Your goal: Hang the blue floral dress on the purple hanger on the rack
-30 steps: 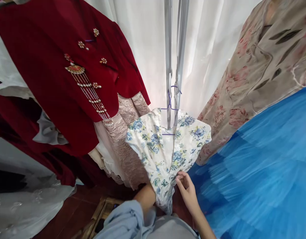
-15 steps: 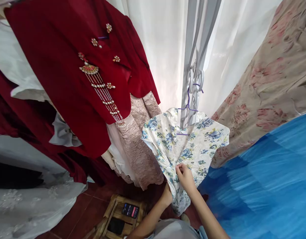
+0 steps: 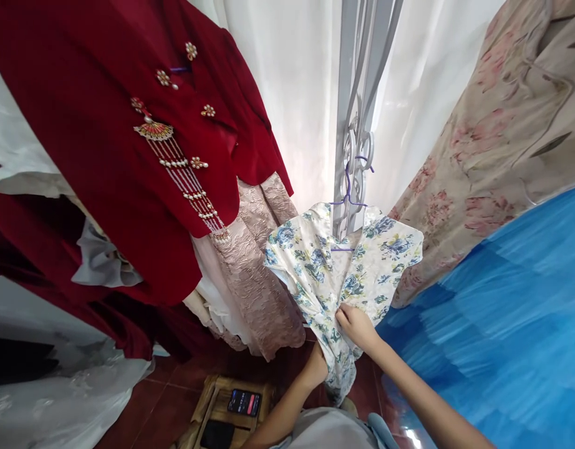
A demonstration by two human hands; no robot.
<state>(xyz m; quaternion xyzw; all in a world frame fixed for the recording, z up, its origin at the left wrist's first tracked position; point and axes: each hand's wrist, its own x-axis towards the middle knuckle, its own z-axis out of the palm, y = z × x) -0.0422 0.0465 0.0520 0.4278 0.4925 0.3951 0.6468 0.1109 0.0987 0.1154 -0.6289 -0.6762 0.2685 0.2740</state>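
A white dress with blue and yellow-green flowers [image 3: 315,268] hangs by its shoulders from a purple hanger [image 3: 348,196]. My right hand [image 3: 357,325] is closed on the dress's front at the point of the V neckline, its fingertips pinching the cloth. Lower down on the left, my left hand [image 3: 318,365] reaches under the dress's side. The floral cloth covers its fingers, so what they do is hidden. The hanger hooks onto a grey metal stand with scrolled rings [image 3: 355,143].
A dark red jacket with beaded brooches [image 3: 128,143] hangs at left, over a pink embossed skirt [image 3: 259,280]. Blue fabric [image 3: 497,324] and a beige floral garment [image 3: 484,156] hang at right. A phone [image 3: 244,402] and a black flat item [image 3: 217,434] lie on a wooden stool [image 3: 207,399].
My right hand has shifted slightly right with the pinched cloth, its back turned more toward me and its forearm swung out right. My left hand stays under the dress. The view has shifted a little.
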